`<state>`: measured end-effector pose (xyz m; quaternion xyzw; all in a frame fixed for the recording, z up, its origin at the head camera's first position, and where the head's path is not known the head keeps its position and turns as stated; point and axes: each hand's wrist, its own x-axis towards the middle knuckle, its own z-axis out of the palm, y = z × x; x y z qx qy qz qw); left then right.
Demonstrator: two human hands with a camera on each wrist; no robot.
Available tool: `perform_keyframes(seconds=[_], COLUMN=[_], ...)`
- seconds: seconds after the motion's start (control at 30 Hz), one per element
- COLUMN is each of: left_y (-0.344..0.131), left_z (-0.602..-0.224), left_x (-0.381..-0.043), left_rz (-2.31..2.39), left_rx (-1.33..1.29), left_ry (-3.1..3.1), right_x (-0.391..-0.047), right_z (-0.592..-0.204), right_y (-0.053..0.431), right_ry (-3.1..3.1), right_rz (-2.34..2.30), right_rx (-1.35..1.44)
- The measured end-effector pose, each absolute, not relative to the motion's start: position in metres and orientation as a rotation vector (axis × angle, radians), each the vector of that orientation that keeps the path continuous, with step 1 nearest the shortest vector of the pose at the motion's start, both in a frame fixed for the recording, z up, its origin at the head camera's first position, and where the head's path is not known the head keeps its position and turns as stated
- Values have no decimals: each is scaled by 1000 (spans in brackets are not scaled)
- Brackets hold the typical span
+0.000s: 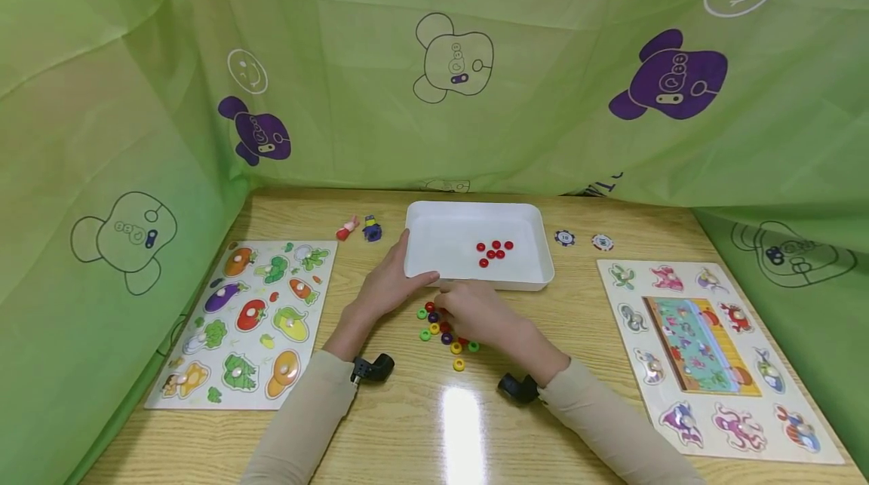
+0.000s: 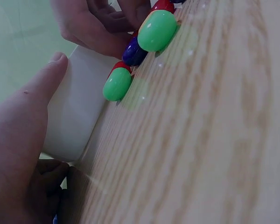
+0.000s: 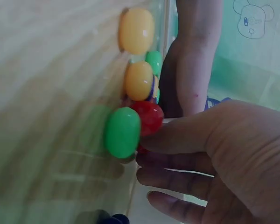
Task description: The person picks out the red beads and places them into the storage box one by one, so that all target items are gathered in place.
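A white tray holds several red beads. My left hand rests against its near left corner, thumb stretched along the front wall and fingers along the left side. In front of the tray lies a cluster of loose red, green, yellow and purple beads, including a yellow bead nearest me. My right hand reaches into this cluster, fingers bent down. In the right wrist view, its thumb and index finger pinch a red bead, mostly hidden. A green bead sits beside the thumb.
A vegetable puzzle board lies at left, a sea-animal puzzle board at right. Two small figures are left of the tray, and two poker chips lie right of it. Green curtains enclose the table's back and sides.
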<state>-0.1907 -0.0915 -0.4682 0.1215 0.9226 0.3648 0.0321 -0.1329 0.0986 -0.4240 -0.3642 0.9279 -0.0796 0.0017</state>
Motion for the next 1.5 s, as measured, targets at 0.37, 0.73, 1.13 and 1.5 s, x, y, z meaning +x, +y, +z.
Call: perform_keyframes(seconds=[0.37, 0.73, 1.13, 1.5], left_y=[-92, -90, -90, -90], left_z=[-466, -470, -467, -466], left_x=[-191, -190, -191, -191], left_rz=[1106, 1112, 1121, 1129], left_rx=[344, 343, 317, 319], left_ry=[2838, 2834, 2843, 2838], right_x=[-135, -138, -187, -210], right_z=[-422, -402, -395, -426], right_y=[100, 113, 164, 188], right_ry=[2929, 3002, 3184, 3166], right_rz=[-214, -308, -341, -340], right_rx=[-1139, -1029, -509, -292])
